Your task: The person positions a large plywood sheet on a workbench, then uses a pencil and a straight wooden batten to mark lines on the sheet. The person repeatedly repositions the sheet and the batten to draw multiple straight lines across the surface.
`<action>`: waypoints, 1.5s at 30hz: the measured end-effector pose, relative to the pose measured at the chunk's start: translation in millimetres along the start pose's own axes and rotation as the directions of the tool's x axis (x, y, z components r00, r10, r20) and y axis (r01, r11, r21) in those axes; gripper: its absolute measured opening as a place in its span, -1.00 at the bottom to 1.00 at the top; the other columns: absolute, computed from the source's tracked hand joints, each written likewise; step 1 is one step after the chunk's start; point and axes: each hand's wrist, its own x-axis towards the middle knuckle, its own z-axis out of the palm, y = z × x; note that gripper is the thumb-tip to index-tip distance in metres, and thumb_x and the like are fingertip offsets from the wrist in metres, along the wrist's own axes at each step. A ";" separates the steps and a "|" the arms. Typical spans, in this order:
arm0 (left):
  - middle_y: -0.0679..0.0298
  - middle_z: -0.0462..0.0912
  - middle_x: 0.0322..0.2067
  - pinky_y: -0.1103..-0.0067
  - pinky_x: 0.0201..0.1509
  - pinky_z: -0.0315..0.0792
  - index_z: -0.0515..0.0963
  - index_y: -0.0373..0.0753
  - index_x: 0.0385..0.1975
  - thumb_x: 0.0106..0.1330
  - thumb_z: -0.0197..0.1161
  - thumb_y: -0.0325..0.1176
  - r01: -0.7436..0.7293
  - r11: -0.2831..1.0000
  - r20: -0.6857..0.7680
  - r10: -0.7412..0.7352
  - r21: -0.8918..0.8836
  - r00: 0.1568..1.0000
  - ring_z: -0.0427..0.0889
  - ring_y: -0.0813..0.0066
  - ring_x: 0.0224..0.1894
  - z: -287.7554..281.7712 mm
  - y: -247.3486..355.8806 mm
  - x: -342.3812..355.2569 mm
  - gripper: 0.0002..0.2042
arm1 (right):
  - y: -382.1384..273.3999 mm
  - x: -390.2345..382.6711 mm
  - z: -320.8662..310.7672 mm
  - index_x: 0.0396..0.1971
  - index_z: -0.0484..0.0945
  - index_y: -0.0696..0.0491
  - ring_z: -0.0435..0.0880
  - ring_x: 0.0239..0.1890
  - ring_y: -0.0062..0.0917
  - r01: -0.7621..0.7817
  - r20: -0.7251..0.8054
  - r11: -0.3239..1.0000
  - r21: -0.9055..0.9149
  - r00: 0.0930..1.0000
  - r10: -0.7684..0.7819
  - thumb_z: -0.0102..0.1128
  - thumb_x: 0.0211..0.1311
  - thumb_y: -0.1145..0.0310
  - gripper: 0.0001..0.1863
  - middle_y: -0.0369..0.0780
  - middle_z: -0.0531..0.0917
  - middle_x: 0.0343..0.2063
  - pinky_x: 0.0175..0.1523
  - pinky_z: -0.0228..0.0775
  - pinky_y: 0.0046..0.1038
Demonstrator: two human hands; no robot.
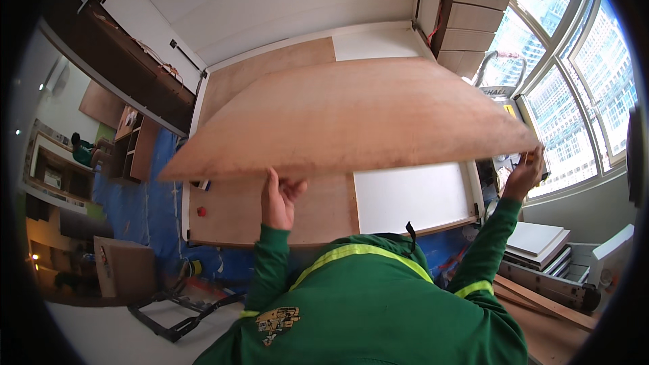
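Observation:
A large plywood sheet is held up in front of me, tilted over a wide white-rimmed bed-like frame. My left hand is at its near edge, thumb up against the edge and fingers curled beneath. The near right corner is in the grip of my right hand. Below the sheet, the frame's bed shows a brown board on the left and a white panel on the right. A small red object lies on the brown board.
Tall windows and a ladder stand to the right. Stacked white boards and timber strips lie near right. A black metal frame sits at lower left, beside blue floor sheeting. Another person is far left.

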 end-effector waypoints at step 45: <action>0.26 0.63 -0.47 0.37 -0.19 0.82 0.63 -0.32 -0.36 0.47 0.30 0.21 -0.472 0.829 0.374 0.353 0.300 0.858 0.74 0.32 -0.44 238.2 223.1 242.3 -0.43 | -309.4 264.1 184.2 -0.15 0.63 0.19 0.61 -0.24 -0.18 0.711 -0.329 0.550 0.438 0.697 -0.637 0.64 0.09 0.35 -0.59 -0.08 0.61 -0.31 -0.12 0.47 -0.20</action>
